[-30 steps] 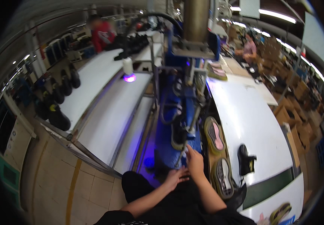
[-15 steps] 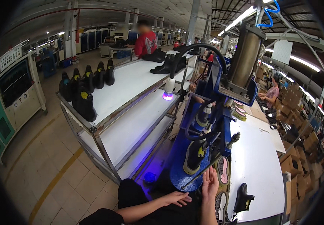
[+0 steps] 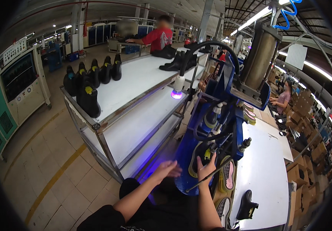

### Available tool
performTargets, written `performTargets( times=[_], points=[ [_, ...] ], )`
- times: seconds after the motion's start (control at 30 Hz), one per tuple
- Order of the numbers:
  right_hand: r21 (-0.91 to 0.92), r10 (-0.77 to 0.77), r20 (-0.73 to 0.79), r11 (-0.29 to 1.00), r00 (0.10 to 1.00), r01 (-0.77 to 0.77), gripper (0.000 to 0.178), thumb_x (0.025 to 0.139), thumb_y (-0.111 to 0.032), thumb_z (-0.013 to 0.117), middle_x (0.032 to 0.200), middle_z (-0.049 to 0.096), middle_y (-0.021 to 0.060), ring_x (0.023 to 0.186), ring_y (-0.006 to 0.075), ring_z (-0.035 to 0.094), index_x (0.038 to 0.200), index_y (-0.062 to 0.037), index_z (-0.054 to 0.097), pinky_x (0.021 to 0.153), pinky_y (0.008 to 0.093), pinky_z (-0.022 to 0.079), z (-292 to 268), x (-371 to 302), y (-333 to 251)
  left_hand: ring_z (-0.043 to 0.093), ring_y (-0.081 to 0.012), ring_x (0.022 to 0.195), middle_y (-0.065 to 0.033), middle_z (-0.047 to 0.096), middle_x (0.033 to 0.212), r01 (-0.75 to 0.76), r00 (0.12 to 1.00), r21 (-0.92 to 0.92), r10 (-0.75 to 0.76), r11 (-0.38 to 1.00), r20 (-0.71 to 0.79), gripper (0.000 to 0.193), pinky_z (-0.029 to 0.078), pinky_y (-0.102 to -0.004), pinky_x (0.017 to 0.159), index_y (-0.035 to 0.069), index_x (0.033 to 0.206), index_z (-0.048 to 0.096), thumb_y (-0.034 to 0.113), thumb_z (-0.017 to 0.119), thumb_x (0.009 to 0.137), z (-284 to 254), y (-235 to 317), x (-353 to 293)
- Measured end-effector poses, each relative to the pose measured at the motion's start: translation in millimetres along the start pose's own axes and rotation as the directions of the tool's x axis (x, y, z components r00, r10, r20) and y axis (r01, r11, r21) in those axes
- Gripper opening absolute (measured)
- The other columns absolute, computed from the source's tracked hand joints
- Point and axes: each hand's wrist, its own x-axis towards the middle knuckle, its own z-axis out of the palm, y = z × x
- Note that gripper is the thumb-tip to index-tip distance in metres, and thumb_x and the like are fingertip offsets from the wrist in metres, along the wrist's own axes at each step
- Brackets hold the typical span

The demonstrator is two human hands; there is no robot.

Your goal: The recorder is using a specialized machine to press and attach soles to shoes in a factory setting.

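Observation:
A black shoe (image 3: 194, 163) with a pale sole edge and yellow at its opening sits on the blue press (image 3: 183, 184) in front of me. My right hand (image 3: 206, 169) is raised at the shoe's right side, thumb and fingers apart. Whether its fingertips touch the shoe, I cannot tell. Left of the press hangs my left hand (image 3: 166, 171), slightly blurred, its fingers stretched toward the shoe and nothing in them. A thin metal rod (image 3: 212, 175) slants across the front of the press, passing by my right wrist. Behind the shoe, a second dark shoe (image 3: 210, 120) stands in the press.
On the left, a white-topped rack (image 3: 123, 86) carries several black shoes (image 3: 89, 101). A purple-lit lamp (image 3: 176, 92) hangs over its edge. Loose soles (image 3: 226, 177) and a black boot (image 3: 246, 205) lie on the right-hand white table (image 3: 264, 173). One co-worker (image 3: 161, 38) wears red; another (image 3: 283, 98) sits far right.
Both my hands have risen from the front end of the press toward the shoe. The left has also gone left. The view has shifted slightly, and the co-worker in red has an arm stretched out.

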Motion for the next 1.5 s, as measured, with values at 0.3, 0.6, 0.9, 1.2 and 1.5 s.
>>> performTargets(
  times=[0.3,0.6,0.9,1.2,1.5],
  points=[
    [0.187,0.309,-0.056,0.937,0.949,-0.294,0.059,0.088,-0.008,0.078,0.111,0.072,0.0145,0.101,0.0196,0.068,0.140,0.0106,0.057,0.093,0.0306,0.053,-14.9,22.4,-16.5,0.064,-0.0218,0.121,-0.0138,0.062,0.135,-0.069,0.990,-0.092,0.057,0.993,-0.128,0.063,0.054,-0.0387,0.102,0.003,0.149,0.045,0.041,0.068,0.104,65.7,40.4,48.0],
    [0.755,0.352,0.431,0.363,0.831,-0.546,0.069,0.094,0.002,0.074,0.090,0.059,-0.0044,0.068,0.0046,0.057,0.155,0.0039,0.041,0.059,0.0203,0.043,14.9,5.1,-27.7,0.066,-0.0249,0.111,-0.0157,0.068,0.124,-0.452,0.620,0.256,0.508,0.854,-0.598,0.067,0.052,-0.0379,0.098,-0.003,0.136,0.051,0.033,0.085,0.090,54.7,31.5,91.6],
    [0.726,0.187,0.616,0.244,0.766,-0.643,0.081,0.107,-0.059,0.050,0.138,0.063,0.0279,0.105,0.0384,0.073,0.148,0.0109,0.048,0.092,0.0485,0.058,-36.6,-49.4,-12.7,0.069,-0.0195,0.106,-0.0103,0.071,0.118,-0.620,0.727,0.045,0.595,0.784,-0.344,0.051,0.056,-0.0341,0.094,0.001,0.135,0.056,0.022,0.080,0.096,-16.4,38.2,66.5],
    [0.633,-0.018,0.531,0.673,0.847,-0.383,0.073,0.111,-0.057,0.039,0.118,0.072,0.0281,0.094,0.0313,0.073,0.125,0.0100,0.063,0.092,0.0426,0.053,-74.0,-77.0,-7.1,0.060,-0.0360,0.135,-0.0197,0.046,0.159,0.498,0.752,-0.851,0.574,-0.170,0.325,0.058,0.051,-0.0579,0.109,0.008,0.154,0.049,0.033,0.062,0.103,-51.8,25.9,94.4],
    [0.647,0.022,0.519,0.642,0.854,-0.410,0.071,0.110,-0.055,0.043,0.122,0.071,0.0257,0.103,0.0307,0.072,0.134,0.0097,0.059,0.098,0.0423,0.052,-86.0,-77.9,7.5,0.069,-0.0420,0.112,-0.0261,0.071,0.105,0.351,0.936,-0.883,0.103,-0.312,0.336,0.022,0.057,-0.0597,0.107,-0.006,0.106,0.070,0.011,0.069,0.092,-99.5,105.9,151.3]
  ],
)
